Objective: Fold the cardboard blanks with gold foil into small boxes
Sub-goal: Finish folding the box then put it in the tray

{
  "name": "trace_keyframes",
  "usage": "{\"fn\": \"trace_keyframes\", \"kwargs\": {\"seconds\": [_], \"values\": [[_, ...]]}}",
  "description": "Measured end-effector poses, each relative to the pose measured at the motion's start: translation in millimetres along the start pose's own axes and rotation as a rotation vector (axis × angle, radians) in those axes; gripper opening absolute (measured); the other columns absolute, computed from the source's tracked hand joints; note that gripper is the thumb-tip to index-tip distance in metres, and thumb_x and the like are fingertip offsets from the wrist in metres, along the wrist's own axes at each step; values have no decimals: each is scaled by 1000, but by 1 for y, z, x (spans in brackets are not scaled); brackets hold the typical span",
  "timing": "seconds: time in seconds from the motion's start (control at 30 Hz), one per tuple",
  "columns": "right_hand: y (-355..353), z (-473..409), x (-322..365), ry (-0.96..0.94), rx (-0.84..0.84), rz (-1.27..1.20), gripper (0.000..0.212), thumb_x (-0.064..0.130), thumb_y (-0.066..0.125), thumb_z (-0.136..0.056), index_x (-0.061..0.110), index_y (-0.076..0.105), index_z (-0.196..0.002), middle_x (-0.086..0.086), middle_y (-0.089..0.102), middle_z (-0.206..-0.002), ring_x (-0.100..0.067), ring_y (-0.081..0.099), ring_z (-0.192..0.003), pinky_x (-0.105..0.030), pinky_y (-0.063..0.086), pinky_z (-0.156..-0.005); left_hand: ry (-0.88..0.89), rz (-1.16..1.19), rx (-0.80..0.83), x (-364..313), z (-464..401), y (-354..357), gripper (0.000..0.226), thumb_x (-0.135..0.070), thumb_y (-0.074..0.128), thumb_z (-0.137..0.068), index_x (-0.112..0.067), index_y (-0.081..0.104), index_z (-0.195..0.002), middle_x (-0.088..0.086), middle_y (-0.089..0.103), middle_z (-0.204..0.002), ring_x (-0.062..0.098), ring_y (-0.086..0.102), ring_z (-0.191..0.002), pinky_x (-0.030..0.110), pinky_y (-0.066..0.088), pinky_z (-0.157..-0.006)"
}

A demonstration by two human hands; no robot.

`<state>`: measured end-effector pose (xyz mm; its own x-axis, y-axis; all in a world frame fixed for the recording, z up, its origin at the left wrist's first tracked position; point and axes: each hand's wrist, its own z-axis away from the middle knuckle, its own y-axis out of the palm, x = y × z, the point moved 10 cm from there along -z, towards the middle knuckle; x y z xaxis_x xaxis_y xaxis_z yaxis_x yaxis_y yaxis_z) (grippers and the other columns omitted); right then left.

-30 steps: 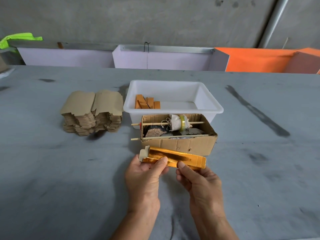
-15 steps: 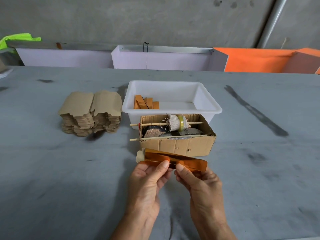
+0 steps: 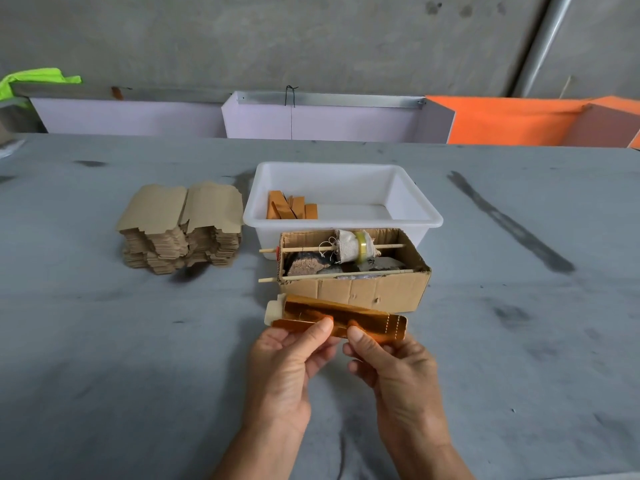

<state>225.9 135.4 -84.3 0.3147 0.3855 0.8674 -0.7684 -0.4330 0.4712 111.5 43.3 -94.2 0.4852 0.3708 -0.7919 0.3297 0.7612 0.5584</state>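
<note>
A long gold-foil cardboard blank (image 3: 363, 315), partly folded along its length, is held just above the grey table in front of the brown carton. My left hand (image 3: 289, 362) pinches its near edge left of the middle, thumb on top. My right hand (image 3: 394, 368) pinches the same edge just to the right. A pale flap sticks out at the blank's left end. A stack of flat brown blanks (image 3: 181, 226) lies at the left. Several folded gold boxes (image 3: 291, 209) lie in the white tub (image 3: 420, 216).
A brown cardboard carton (image 3: 360, 292) with two wooden skewers, a cloth bundle and dark lumps stands right behind the held blank, against the tub. Lilac and orange bins (image 3: 322, 119) line the table's far edge under a concrete wall.
The blank has been folded further along its length and turned so that more foil faces up. Both hands have shifted slightly right along its near edge.
</note>
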Motion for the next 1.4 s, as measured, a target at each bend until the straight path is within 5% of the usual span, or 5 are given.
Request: {"fn": "trace_keyframes", "kwargs": {"seconds": [0.23,0.47,0.67,0.87,1.4], "values": [[-1,-2,-13,140,-33,-31,13,13,75,-62,8,72,-74,-15,70,-71,-15,65,-56,-21,48,-44,-64,10,-87,7,4,-4,11,8,69,-72,0,63,-77,12,69,-61,17,65,-50,21,52,-44],[1,-3,-12,131,13,-59,18,15,78,-54,10,75,-72,-14,72,-78,-17,67,-66,-22,49,-49,-38,-28,-9,7,5,0,9,-1,72,-56,-5,71,-64,13,70,-63,18,67,-54,22,53,-47],[-5,-5,2,11,36,-38,18,18,80,-52,13,74,-68,-8,70,-73,-15,65,-66,-20,50,-51,-27,-38,156,-1,5,10,33,-3,82,-51,-9,69,-81,14,70,-82,23,69,-73,29,55,-55],[-2,-1,24,-176,120,112,25,27,87,-56,12,75,-73,-8,69,-70,-17,57,-59,-24,50,-58,99,-77,208,-23,2,11,20,0,77,-53,-15,72,-65,7,70,-70,19,67,-68,28,56,-59],[2,2,12,-60,4,-6,9,22,76,-62,14,72,-66,-7,66,-70,-12,58,-61,-23,43,-43,179,-84,6,-27,7,2,15,-16,76,-50,-12,65,-61,4,66,-62,17,64,-60,25,53,-52]]}}
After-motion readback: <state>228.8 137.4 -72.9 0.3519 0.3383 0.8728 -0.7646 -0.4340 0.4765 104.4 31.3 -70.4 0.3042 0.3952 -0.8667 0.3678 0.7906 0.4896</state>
